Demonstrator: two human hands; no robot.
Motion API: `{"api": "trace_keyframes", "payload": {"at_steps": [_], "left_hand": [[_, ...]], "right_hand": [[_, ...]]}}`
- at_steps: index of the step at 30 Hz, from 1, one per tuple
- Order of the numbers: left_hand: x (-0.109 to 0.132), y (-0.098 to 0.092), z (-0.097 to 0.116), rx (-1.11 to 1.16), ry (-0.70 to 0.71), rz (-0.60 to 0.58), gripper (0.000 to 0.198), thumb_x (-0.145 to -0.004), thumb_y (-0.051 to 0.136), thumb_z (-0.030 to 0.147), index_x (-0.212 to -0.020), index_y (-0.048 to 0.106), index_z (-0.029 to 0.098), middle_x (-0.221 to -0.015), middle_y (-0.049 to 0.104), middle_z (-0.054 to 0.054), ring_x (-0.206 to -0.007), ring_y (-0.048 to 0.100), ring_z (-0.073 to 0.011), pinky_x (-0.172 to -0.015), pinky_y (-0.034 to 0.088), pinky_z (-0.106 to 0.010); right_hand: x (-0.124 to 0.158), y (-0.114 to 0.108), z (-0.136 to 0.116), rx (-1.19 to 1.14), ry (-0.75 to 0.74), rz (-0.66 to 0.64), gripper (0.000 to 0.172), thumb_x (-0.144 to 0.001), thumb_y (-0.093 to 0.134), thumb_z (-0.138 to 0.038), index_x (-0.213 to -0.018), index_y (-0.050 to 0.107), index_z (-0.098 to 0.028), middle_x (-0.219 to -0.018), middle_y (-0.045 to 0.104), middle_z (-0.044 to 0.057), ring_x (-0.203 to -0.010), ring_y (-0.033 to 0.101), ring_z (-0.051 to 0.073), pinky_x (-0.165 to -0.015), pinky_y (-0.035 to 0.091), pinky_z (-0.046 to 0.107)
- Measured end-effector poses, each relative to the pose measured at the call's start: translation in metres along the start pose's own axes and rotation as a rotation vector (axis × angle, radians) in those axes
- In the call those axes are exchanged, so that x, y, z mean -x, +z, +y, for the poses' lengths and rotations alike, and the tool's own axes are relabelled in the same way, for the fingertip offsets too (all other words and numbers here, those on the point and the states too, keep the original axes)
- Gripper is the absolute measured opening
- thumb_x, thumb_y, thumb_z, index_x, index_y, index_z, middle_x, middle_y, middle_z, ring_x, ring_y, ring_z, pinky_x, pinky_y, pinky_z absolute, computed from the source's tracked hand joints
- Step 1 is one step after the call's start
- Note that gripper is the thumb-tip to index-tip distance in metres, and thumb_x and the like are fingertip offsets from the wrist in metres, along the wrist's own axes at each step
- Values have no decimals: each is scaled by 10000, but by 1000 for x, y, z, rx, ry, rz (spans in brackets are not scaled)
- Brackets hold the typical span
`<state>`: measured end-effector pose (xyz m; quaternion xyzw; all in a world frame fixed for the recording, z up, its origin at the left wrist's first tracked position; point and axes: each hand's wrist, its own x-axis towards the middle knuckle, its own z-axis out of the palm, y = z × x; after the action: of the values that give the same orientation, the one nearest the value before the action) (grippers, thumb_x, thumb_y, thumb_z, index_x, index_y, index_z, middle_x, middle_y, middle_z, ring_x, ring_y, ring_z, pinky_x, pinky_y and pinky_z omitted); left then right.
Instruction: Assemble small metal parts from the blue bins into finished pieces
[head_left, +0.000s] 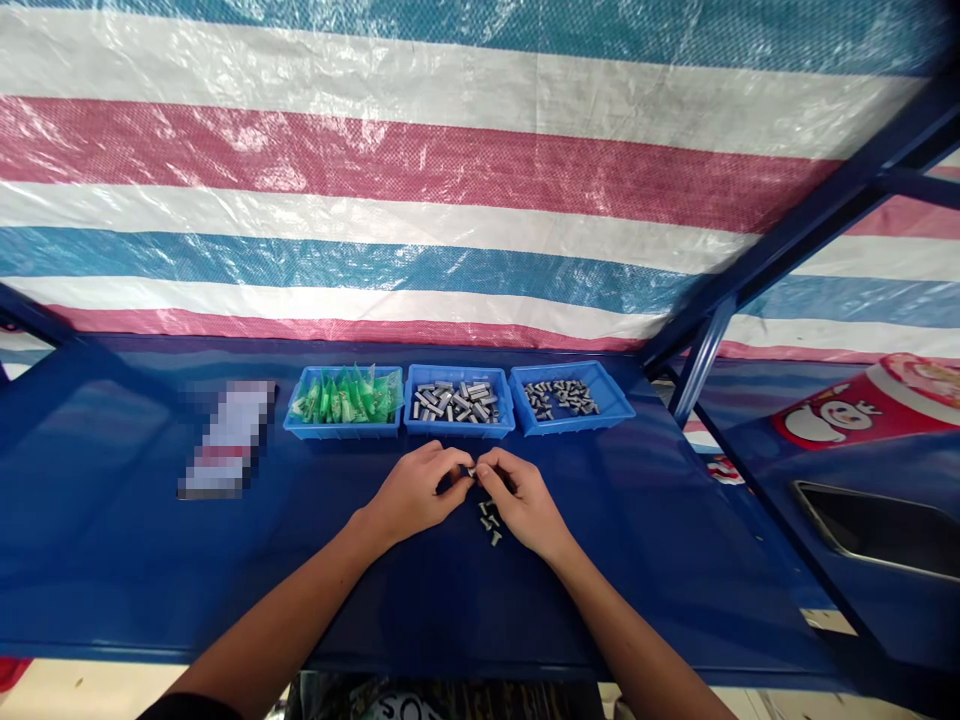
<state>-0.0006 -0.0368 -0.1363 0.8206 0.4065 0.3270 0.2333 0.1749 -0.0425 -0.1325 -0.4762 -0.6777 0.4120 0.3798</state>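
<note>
My left hand (pixel 420 489) and my right hand (pixel 523 498) meet over the middle of the table, fingertips pinched together. Between them a small metal screw (pixel 472 471) shows, mostly covered by the fingers. Beside my right hand, several loose screws (pixel 489 522) lie on the blue tabletop (pixel 420 610). Just behind the hands stands a blue bin (pixel 459 430) of short silvery metal cylinders (pixel 454 402). To its right, another blue bin (pixel 619 408) holds small screws (pixel 562 397). A third blue bin (pixel 343 431) at the left contains green plastic packets (pixel 349 395).
A blurred pale packet (pixel 229 440) lies on the left of the table. Blue metal frame bars (pixel 795 240) rise at the right. Beyond them are a phone (pixel 885 525) and a red cup (pixel 840 410). A striped plastic sheet (pixel 420 160) hangs behind.
</note>
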Motion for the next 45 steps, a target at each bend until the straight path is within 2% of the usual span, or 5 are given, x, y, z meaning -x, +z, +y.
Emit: {"api": "trace_keyframes", "payload": {"at_steps": [10, 21, 30, 35, 45], "left_hand": [[-6, -1, 16, 571, -518, -91, 341, -911, 447, 427, -880, 634, 144, -666, 622, -8, -603, 538, -125, -581, 401, -236], [-8, 5, 24, 96, -30, 149, 129, -866, 534, 226, -946, 623, 180, -666, 619, -4, -637, 563, -130, -585, 457, -226], [0, -7, 10, -142, -95, 9, 213, -897, 476, 182, -1031, 641, 184, -859, 671, -56, -825, 627, -187, -750, 516, -312], [3, -6, 7, -210, -113, -172, 303, -876, 567, 262, -1166, 605, 184, -938, 664, -67, -882, 617, -220, -780, 505, -351], [-5, 0, 4, -73, -192, -35, 69, -820, 595, 152, -863, 647, 168, -782, 669, -32, -695, 630, -157, -660, 509, -274]], "right_hand": [[3, 0, 2, 49, -252, 100, 125, -883, 504, -222, -902, 626, -204, -716, 586, 13, -652, 557, 144, -617, 452, 268], [5, -8, -11, 18, -80, 131, 206, -885, 508, -290, -712, 561, -191, -649, 563, 1, -579, 515, 125, -555, 427, 257], [2, -69, -53, 405, -472, 1108, 97, -830, 607, -215, -923, 629, -201, -760, 625, 47, -702, 575, 200, -674, 457, 361], [-11, -107, -7, 422, 84, 798, 515, -721, 699, -423, -1130, 578, -134, -860, 660, 75, -881, 583, 249, -716, 452, 376], [14, -42, -5, 199, 128, 382, 303, -830, 559, -423, -1007, 640, -191, -836, 679, 77, -835, 613, 239, -703, 465, 358]]}}
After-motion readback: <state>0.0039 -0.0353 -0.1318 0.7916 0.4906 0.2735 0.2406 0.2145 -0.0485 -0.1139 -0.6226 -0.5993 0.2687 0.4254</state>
